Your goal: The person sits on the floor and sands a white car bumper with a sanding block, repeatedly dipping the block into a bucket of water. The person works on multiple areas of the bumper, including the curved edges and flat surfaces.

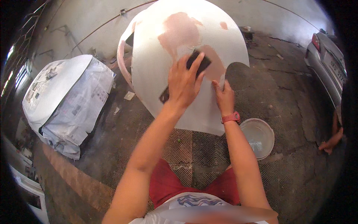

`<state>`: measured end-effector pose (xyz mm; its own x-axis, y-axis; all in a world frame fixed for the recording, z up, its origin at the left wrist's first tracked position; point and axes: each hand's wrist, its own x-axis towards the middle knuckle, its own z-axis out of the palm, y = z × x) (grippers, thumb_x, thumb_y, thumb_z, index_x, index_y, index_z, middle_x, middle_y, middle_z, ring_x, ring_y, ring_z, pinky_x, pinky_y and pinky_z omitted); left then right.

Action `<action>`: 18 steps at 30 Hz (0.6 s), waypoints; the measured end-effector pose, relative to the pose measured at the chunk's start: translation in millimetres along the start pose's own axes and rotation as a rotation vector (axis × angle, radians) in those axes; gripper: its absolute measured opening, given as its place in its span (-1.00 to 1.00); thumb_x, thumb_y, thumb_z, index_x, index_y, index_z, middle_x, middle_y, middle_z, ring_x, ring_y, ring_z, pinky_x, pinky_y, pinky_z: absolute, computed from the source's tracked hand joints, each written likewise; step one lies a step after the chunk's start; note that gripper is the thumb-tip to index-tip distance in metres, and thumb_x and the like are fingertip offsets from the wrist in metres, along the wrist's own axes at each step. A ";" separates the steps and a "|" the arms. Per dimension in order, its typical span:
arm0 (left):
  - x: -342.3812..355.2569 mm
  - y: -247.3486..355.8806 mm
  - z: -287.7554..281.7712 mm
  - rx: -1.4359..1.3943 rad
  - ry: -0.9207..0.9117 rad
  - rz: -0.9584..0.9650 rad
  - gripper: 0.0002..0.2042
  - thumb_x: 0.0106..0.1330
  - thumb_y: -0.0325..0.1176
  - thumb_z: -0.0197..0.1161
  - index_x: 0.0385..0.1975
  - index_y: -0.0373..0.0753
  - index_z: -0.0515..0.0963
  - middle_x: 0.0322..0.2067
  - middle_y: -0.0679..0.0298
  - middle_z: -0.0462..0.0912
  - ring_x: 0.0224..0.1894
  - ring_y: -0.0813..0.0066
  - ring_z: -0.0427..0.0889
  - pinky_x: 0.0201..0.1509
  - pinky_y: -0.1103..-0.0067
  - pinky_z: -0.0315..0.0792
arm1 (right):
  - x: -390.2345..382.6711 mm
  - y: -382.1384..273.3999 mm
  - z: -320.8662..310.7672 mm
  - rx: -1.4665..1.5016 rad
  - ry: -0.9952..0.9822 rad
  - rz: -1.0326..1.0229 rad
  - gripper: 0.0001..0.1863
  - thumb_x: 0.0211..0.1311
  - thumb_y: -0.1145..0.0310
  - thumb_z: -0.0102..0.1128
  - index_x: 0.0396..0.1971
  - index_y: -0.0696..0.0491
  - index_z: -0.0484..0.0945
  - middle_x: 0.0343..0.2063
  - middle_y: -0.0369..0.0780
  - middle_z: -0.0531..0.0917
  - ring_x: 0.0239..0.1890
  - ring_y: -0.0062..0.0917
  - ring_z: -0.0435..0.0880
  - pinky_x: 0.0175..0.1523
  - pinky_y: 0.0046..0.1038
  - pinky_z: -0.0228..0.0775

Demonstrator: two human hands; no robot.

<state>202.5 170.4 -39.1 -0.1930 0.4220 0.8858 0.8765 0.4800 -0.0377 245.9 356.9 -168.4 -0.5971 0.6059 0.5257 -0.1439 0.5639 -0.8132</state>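
A white car door panel [156, 93] stands tilted in front of me, with reddish-brown patches [181, 31] on its face. My left hand [184, 80] lies over a long dark sanding block [200, 62], pressing it against the panel; fingers and palm hide the block's middle. The block slants from lower left to upper right, its top end overlapping a brown patch. At the panel's right edge, just below a curved cut-out, my right hand [225, 98] grips the rim, thumb on the face. Its other fingers are partly hidden.
A round tub [273, 136] of water sits on the floor beside my right forearm. To the left stands another pale body panel [63, 80] with paper sheets [80, 115] over it. A grey car [328, 59] is at far right, with a person's bare limb [332, 142] below.
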 end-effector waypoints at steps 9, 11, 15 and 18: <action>-275.5 27.6 -11.8 -0.494 -0.001 -1.088 -0.11 0.54 -0.28 0.50 0.72 -0.05 0.03 0.45 0.10 0.36 0.32 0.18 0.54 0.34 0.29 0.58 | -163.3 54.2 0.8 0.071 0.057 0.157 -0.30 0.62 -0.03 0.35 0.38 0.19 0.30 0.33 0.10 0.51 0.43 0.02 0.50 0.55 -0.04 0.31; -315.7 22.4 -10.4 -0.442 0.065 -1.266 -0.12 0.58 -0.24 0.48 0.72 -0.01 -0.01 0.46 0.09 0.35 0.32 0.17 0.55 0.35 0.26 0.59 | -243.9 76.3 15.7 0.176 -0.030 0.330 -0.36 0.61 -0.06 0.36 0.22 0.18 0.33 0.16 0.01 0.53 0.24 -0.09 0.57 0.44 -0.06 0.39; -326.1 26.4 5.5 -0.792 0.308 -1.662 -0.15 0.60 -0.15 0.46 0.69 0.01 -0.01 0.44 0.08 0.36 0.35 0.19 0.55 0.34 0.15 0.62 | -340.7 108.6 38.5 0.577 -0.158 0.928 -0.32 0.62 -0.23 0.30 0.15 0.06 0.25 0.05 -0.14 0.55 0.08 -0.41 0.57 0.15 -0.25 0.56; -341.7 40.7 18.0 -0.917 0.377 -1.691 -0.20 0.61 -0.10 0.44 0.65 -0.02 0.03 0.40 0.10 0.39 0.37 0.21 0.54 0.37 0.11 0.63 | -330.4 61.5 38.3 0.894 -0.206 1.019 -0.34 0.61 -0.22 0.32 0.15 -0.01 0.21 0.04 -0.21 0.57 0.05 -0.51 0.58 0.06 -0.29 0.61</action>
<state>296.2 59.6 -351.6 -0.9602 -0.1843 -0.2097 -0.1264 -0.3826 0.9152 404.1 169.9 -401.8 -0.8383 0.3921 -0.3788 0.0171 -0.6755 -0.7371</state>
